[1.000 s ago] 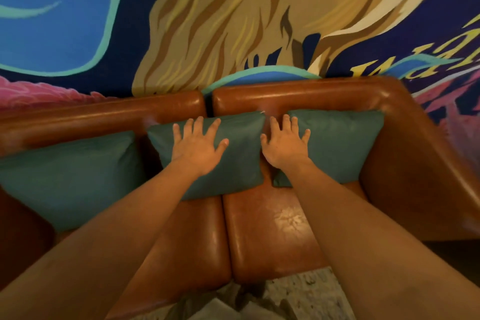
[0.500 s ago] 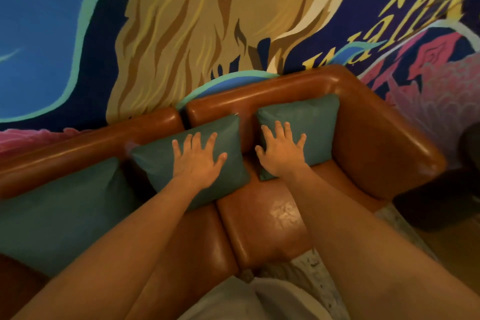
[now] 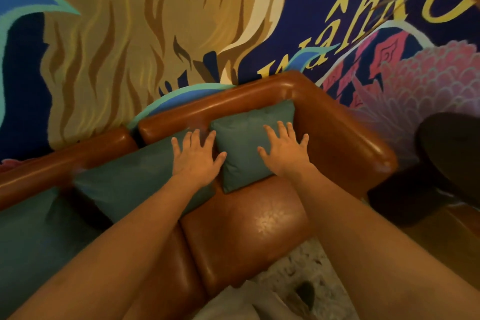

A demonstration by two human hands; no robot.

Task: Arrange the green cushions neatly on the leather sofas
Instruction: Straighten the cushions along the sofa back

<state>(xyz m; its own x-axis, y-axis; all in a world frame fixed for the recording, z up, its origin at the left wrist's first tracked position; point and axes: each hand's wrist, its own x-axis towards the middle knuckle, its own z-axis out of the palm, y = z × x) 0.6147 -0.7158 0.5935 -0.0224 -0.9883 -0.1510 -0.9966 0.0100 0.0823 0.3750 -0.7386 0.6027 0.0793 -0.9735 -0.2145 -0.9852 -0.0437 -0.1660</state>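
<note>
Three green cushions lean against the back of the brown leather sofa [image 3: 249, 228]. My left hand [image 3: 196, 157] lies flat with spread fingers on the upper right part of the middle cushion [image 3: 135, 176]. My right hand [image 3: 285, 152] presses flat on the right cushion [image 3: 241, 143], which sits in the sofa's corner against the armrest. The left cushion [image 3: 33, 236] lies untouched at the frame's left edge, partly cut off.
A painted mural wall [image 3: 155, 34] rises straight behind the sofa. A dark round table [image 3: 452, 158] stands just past the right armrest [image 3: 358, 143]. Speckled floor [image 3: 306, 278] shows in front of the seat.
My right hand slid from the right cushion's left edge to its middle, and that cushion now sits tight in the corner. My left hand shifted to the middle cushion's right end. The view swung left.
</note>
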